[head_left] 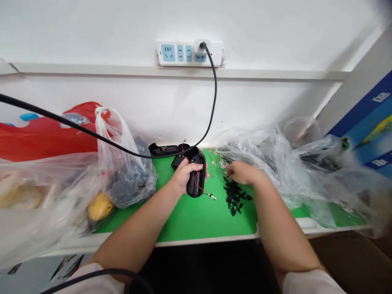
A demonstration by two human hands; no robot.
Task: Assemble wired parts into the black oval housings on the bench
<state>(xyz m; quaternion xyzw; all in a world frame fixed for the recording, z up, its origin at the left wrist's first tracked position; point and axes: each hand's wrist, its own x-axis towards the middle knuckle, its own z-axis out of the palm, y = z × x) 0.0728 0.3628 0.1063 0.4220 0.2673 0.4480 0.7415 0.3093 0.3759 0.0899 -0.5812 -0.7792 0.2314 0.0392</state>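
Note:
My left hand [183,175] is wrapped round a glossy black plastic housing [195,187], with the thumb on top. Thin red and black wires run out of it to a small white connector [212,197]. Beyond that hand lie more black housings [163,150] with wires. My right hand [240,172] has its fingers curled together over the small metallic parts [223,163]; what is between the fingertips, if anything, is too small to make out. Just below it a pile of small black plastic pieces [235,198] lies on the green work surface [180,222].
Clear plastic bags [263,143] crowd the right side. At left stand a knotted bag of dark parts [131,179], a red bag [45,139] and a yellow object [100,206] under plastic. A black cable [214,94] hangs across from the wall power strip [190,53].

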